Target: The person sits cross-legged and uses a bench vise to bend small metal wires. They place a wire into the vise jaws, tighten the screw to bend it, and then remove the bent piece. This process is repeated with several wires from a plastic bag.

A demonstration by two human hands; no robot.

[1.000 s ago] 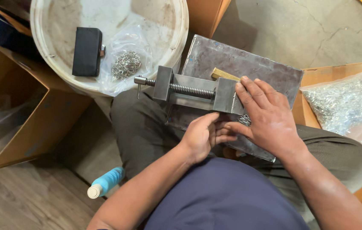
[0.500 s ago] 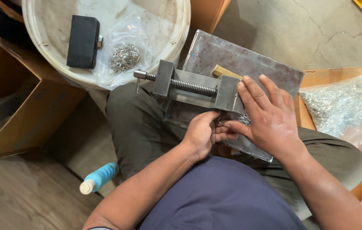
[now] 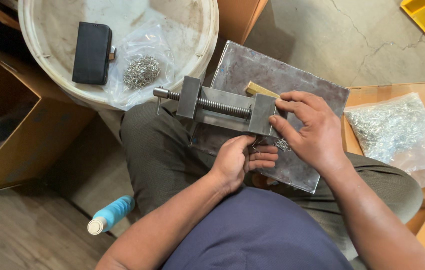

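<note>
A small steel vise (image 3: 222,106) lies at the centre of the frame, its threaded screw running leftward to a short handle pin. It rests on a grey metal plate (image 3: 292,75) that sits across the person's lap. A yellowish wooden block (image 3: 260,90) shows just behind the vise's right end, touching the plate.

The right hand (image 3: 310,132) covers the vise's right end, fingers curled over the jaw block and thumb pressed to its near face; the grip is closed on the vise. The left hand (image 3: 240,160) sits just below the vise, fingers curled loosely around small wire pieces (image 3: 281,145) that lie on the plate between the 2 hands; whether it actually pinches 1 I cannot tell.

At the right edge, a clear bag of small metal parts (image 3: 397,130) lies in an open cardboard box (image 3: 387,89). In the upper left, a white bucket lid (image 3: 192,30) carries a black case (image 3: 91,52) and another clear bag of metal clips (image 3: 141,71). A larger cardboard box (image 3: 17,140) fills the left side, and a blue bottle (image 3: 110,214) lies on the floor at lower left.
</note>
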